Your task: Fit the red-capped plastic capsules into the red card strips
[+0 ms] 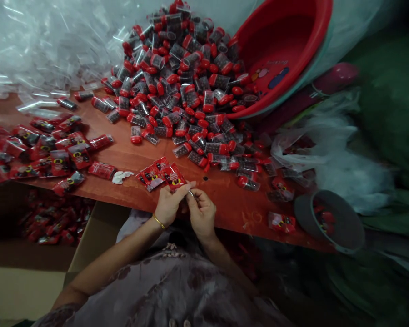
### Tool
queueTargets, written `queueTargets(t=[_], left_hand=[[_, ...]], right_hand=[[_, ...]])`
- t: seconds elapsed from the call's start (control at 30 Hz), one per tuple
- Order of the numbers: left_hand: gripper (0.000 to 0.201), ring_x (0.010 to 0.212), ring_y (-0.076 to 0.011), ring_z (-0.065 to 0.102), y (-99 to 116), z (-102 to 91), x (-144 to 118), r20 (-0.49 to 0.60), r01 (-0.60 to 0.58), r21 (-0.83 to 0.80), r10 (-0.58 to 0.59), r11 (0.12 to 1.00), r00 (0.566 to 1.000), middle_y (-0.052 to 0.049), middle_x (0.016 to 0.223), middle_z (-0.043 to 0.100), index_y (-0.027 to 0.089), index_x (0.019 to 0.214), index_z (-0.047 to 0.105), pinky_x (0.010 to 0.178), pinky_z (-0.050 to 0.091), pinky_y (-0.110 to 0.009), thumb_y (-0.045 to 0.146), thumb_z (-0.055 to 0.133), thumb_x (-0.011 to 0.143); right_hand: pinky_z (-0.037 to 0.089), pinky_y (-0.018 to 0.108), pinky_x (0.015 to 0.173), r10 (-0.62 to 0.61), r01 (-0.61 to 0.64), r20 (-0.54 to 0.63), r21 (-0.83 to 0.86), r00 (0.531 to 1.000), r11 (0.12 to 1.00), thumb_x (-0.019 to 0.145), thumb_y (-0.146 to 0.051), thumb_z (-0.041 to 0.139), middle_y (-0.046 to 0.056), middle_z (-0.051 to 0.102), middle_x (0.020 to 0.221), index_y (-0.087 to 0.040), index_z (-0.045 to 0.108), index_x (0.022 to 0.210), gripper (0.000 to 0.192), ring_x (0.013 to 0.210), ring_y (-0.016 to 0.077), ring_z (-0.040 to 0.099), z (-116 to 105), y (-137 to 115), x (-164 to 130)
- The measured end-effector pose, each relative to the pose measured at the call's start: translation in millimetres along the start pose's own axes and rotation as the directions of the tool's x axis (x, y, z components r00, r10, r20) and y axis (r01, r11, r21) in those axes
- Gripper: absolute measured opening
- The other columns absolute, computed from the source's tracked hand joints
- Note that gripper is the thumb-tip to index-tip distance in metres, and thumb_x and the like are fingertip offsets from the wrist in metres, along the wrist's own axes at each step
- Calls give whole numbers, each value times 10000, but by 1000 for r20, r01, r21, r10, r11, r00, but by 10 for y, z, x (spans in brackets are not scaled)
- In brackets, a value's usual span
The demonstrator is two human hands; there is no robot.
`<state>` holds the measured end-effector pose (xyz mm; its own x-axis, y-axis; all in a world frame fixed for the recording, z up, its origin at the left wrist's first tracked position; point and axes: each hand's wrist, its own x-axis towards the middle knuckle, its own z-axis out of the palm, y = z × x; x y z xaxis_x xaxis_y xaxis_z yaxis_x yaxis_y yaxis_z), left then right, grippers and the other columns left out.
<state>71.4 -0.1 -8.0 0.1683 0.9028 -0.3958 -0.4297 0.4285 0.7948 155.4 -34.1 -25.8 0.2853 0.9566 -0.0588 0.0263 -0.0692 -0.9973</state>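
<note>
At the near edge of the red table [225,200], the left hand [168,204] and right hand [201,213] pinch a small clear item [190,192] between fingertips, steadying it beside two red printed packets [162,175], the heap of red-capped vials [184,86] within reach.

Both forearms angle up from below and the 2 hands meet close in front of the body. The left hand [168,205] has fingers curled, thumb and forefinger pinched forward. The right hand [202,212] sits touching it, fingers bent inward, fingertips meeting the left's.
</note>
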Motion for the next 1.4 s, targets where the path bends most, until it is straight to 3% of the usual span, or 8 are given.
queueTargets(t=[0.2,0.4,0.6,0.8,0.93,1.1,1.33,1.4], left_hand=[[397,559,-102,562,23,-51,-5,-1,-142,-21,142,990,990,-70,784,711,128,820,725,495,448,-215,495,706,671],[431,408,-52,420,-66,-36,-25,0,-104,-24,104,994,995,-1,571,626,118,867,725,395,347,-188,481,738,635],[376,560,-89,522,-27,-116,0,22,-158,-49,159,986,987,-45,719,674,129,774,714,510,423,-206,494,697,688],[376,559,-85,502,-116,-131,2,-15,-184,34,185,982,983,-8,619,617,125,747,708,529,413,-199,495,700,681],[370,452,-55,416,-117,-96,-42,-19,-166,37,167,985,986,30,494,527,119,701,700,447,331,-185,488,708,673],[392,508,-59,445,-69,-88,-24,-14,-166,-64,165,984,986,-23,712,654,138,861,721,476,356,-195,495,681,703],[309,535,-65,491,-47,-155,18,67,-48,-65,53,997,996,-1,644,631,120,766,711,524,402,-196,406,747,657],[317,606,-94,555,5,-156,22,39,-59,-96,63,994,997,-22,708,665,127,788,706,566,437,-209,402,758,641]], right_hand=[[425,192,424,25,-26,8,84,1000,996,764,-402,632,-49,578,543,-173,601,801,233,411,73,509,-35,-92,33],[428,192,400,19,-14,-45,99,999,995,749,-400,646,-38,622,581,-174,607,786,232,400,69,505,25,-117,67],[456,192,430,14,-14,1,136,1000,991,760,-364,645,-50,618,541,-173,614,802,198,411,76,544,20,-117,83],[459,190,401,40,-35,-32,149,999,988,737,-378,659,-33,653,596,-165,614,800,227,396,75,549,22,-111,116],[474,196,403,55,-50,-23,162,998,986,733,-376,662,-33,664,593,-167,618,812,227,396,79,554,53,-135,119],[496,208,442,1,-6,33,146,999,989,764,-364,640,-43,653,552,-169,631,825,204,411,91,578,33,-145,122],[496,210,446,-33,33,38,2,999,999,776,-367,635,-9,703,656,-175,635,885,221,452,107,621,-12,-110,139],[501,212,464,-23,23,67,-5,997,1000,776,-365,635,-1,713,699,-176,640,904,227,470,106,627,-11,-122,156]])
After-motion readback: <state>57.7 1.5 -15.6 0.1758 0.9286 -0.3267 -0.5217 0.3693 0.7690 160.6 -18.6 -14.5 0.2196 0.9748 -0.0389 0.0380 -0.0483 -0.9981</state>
